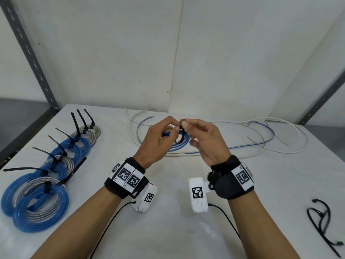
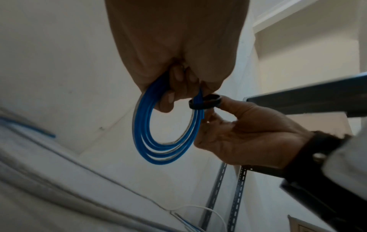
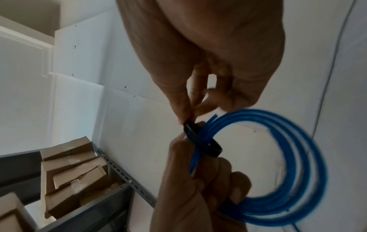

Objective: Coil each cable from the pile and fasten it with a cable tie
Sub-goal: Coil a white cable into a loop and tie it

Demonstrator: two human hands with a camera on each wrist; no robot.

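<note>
Blue coil [image 2: 164, 141] up off the table, hanging between both hands above the loose cables, and the black cable tie [image 2: 204, 102] is looped around its strands — loose loop, not cinched, plenty of slack showing in both wrist views. Left hand [image 1: 158, 139] has its fingers curled through the coil, gripping the bundle just beside the tie; right hand [image 1: 207, 141] pinches the tie narrowly between thumb and fingertips at the top of the loop, other fingers relaxed. Whether the tail is already through the head I cannot tell — the fingertips cover that spot. The risk from here, as I judge it: the pinch slips and the tie springs open, or the left hand eases and the turns fan out, so the tie closes on only some strands. One cut end of the coil pokes free near the tie in the right wrist view; cinch without it and it stays loose. Further out, finished coils [image 1: 37, 199] sit in a row at the left of the table [image 1: 177, 230], each tied, spare ties [image 1: 321, 219] lie at the right, and the remaining pile [image 1: 261, 139] of white and blue cable sprawls behind the hands.
</note>
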